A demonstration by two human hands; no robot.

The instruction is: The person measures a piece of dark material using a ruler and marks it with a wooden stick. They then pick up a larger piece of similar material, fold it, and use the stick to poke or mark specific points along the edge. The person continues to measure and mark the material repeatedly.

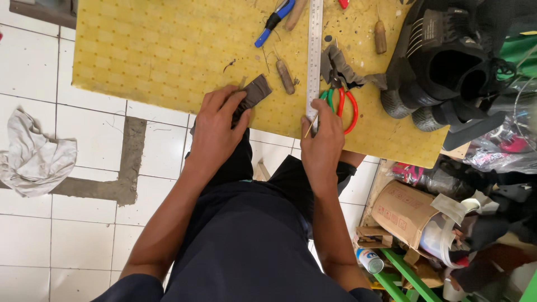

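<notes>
Grey strip [253,95] pinched in left hand [215,131]

Matt yellow board [168,56], shiny metal ruler [315,50], crumpled cloth rag [33,156].

Left hand [215,126] pins a grey strip [253,94]; right hand [323,140] touches the steel ruler [315,56].

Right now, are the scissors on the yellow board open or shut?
Open. The scissors lie flat on the yellow board, red and green handle loops spread apart, blades partly hidden under grey scrap.
</notes>
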